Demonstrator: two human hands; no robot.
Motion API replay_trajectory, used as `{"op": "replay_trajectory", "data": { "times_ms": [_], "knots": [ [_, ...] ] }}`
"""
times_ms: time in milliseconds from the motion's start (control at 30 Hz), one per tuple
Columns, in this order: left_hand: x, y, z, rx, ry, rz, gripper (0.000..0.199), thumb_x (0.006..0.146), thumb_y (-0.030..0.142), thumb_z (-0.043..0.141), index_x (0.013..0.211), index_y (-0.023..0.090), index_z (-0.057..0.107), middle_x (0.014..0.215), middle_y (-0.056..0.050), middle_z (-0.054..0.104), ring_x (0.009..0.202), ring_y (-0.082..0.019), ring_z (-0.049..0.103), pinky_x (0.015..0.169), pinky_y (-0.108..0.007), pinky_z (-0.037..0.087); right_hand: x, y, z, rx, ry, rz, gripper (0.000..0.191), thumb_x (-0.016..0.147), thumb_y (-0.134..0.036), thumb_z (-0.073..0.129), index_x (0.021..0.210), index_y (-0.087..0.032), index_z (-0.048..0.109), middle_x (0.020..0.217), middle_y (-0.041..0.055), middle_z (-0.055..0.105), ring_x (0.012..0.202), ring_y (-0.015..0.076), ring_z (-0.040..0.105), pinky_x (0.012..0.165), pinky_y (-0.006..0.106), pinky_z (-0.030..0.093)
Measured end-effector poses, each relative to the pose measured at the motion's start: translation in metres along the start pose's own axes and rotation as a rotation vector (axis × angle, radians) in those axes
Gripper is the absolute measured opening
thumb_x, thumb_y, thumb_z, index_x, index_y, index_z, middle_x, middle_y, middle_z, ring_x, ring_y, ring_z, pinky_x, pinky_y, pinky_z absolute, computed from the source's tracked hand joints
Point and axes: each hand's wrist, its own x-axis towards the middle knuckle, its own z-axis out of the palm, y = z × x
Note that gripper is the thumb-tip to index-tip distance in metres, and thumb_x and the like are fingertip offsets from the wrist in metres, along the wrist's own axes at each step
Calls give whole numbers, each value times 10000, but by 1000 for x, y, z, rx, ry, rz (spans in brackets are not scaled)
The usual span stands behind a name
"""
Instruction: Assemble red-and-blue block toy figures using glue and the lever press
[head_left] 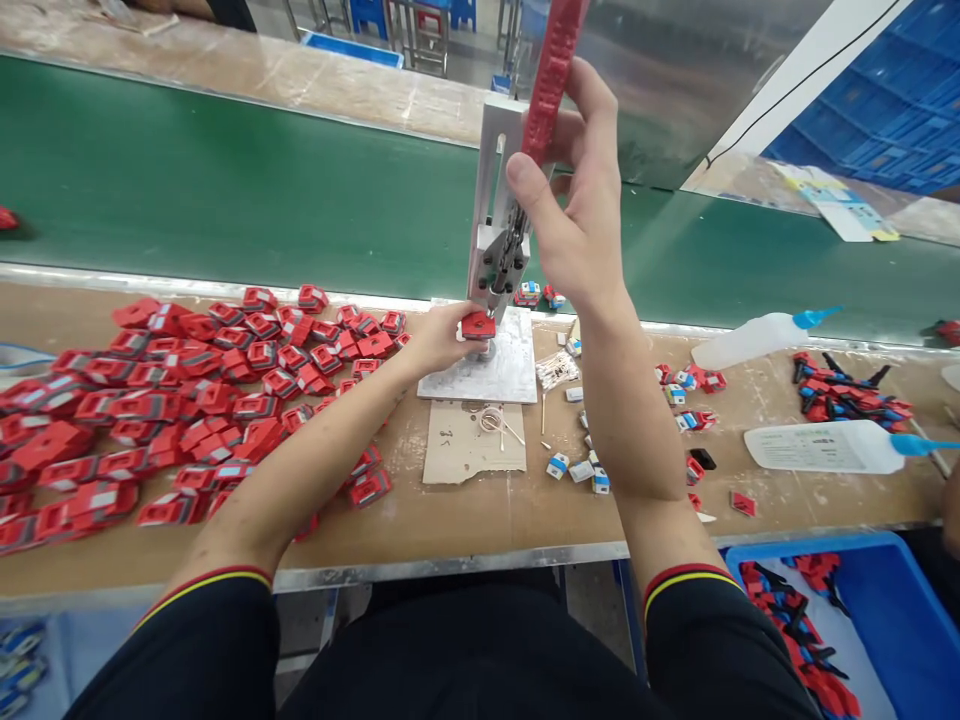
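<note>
My left hand (pixel 441 338) pinches a red plastic part (pixel 478 325) under the plunger of a metal toggle press (pixel 501 250). The press stands on a pale metal base plate (pixel 480 372). Raised above it, my right hand (pixel 574 180) is wrapped round the red lever handle (pixel 553 85), which points upward. The thumb lies along the handle's lower end. A large heap of red parts (pixel 217 380) spreads over the table to the left of the press. Small white and blue pieces (pixel 559 465) lie to the right, partly hidden by my right forearm.
A green belt (pixel 225 180) runs behind the table (pixel 465 520). Two bottles with blue tips (pixel 757 338) (pixel 825 446) lie at the right, near red and black parts (pixel 847 395). A blue bin (pixel 892 600) stands at the lower right. Cardboard (pixel 457 450) lies before the base plate.
</note>
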Motion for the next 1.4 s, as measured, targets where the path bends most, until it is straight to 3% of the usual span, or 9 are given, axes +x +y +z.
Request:
{"op": "replay_trajectory", "data": {
  "times_ms": [167, 267, 400, 500, 967, 1100, 1233, 1300, 1400],
  "knots": [
    [7, -1, 10, -33, -16, 19, 392, 765, 189, 897, 1116, 169, 723, 1085, -73, 813, 1016, -256, 745, 975, -360, 566, -18, -10, 6, 70, 123, -70, 588, 1038, -555, 609, 1502, -275, 379, 1216, 56, 726, 1173, 218, 729, 957, 367, 640],
    [7, -3, 11, -55, -17, 20, 377, 777, 188, 881, 1114, 159, 715, 1071, -71, 805, 1009, -259, 745, 960, -360, 571, -46, -22, 1, -54, 89, -125, 498, 1049, -517, 617, 1476, -306, 475, 1217, 43, 744, 1144, 232, 753, 954, 418, 641],
    [6, -3, 13, -89, -24, 36, 345, 795, 196, 851, 1108, 162, 711, 1016, -53, 787, 992, -262, 742, 939, -363, 578, -78, -33, 6, -198, 124, -257, 358, 1054, -258, 572, 1409, -300, 553, 1174, 43, 791, 1120, 230, 767, 970, 454, 651],
    [6, -1, 14, -102, -22, 47, 327, 795, 191, 833, 1100, 164, 718, 978, -41, 775, 969, -254, 738, 933, -363, 576, -93, -29, 15, -207, 120, -241, 342, 1049, -216, 556, 1379, -298, 594, 1203, 53, 788, 1195, 254, 757, 1017, 501, 640],
    [3, -2, 21, -166, 20, 35, 395, 820, 182, 792, 1205, 146, 712, 1122, -98, 810, 1041, -259, 755, 989, -399, 588, -102, -13, 31, -192, 251, -291, 266, 1041, -271, 633, 1306, -292, 636, 1184, 67, 802, 1214, 279, 766, 1031, 536, 652],
    [2, -4, 23, -196, 33, 36, 448, 824, 174, 800, 1259, 159, 692, 1181, -101, 811, 1086, -259, 757, 1014, -400, 587, -106, -7, 32, -136, 168, -211, 291, 1024, -291, 615, 1312, -308, 651, 1245, 71, 793, 1316, 302, 730, 1162, 604, 584],
    [-2, -8, 24, -223, 51, 31, 488, 835, 184, 820, 1300, 176, 675, 1231, -108, 807, 1111, -255, 759, 1032, -408, 588, -129, -6, 35, -29, 109, -50, 368, 1032, -337, 543, 1394, -374, 598, 1468, 88, 699, 1542, 347, 572, 1263, 715, 465],
    [-4, -9, 25, -235, 56, 27, 480, 839, 183, 822, 1297, 190, 680, 1228, -103, 809, 1112, -250, 760, 1029, -407, 592, -141, -9, 37, 37, 145, 61, 473, 1038, -389, 523, 1509, -392, 486, 1576, 117, 602, 1572, 362, 535, 1225, 710, 504],
    [-5, -10, 26, -247, 62, 15, 463, 838, 177, 814, 1284, 201, 691, 1216, -90, 812, 1108, -243, 761, 1029, -402, 594, -149, -21, 33, 240, 51, 262, 587, 1050, -496, 511, 1597, -379, 333, 1518, 162, 618, 1379, 350, 697, 1046, 593, 652]
  ]
}}
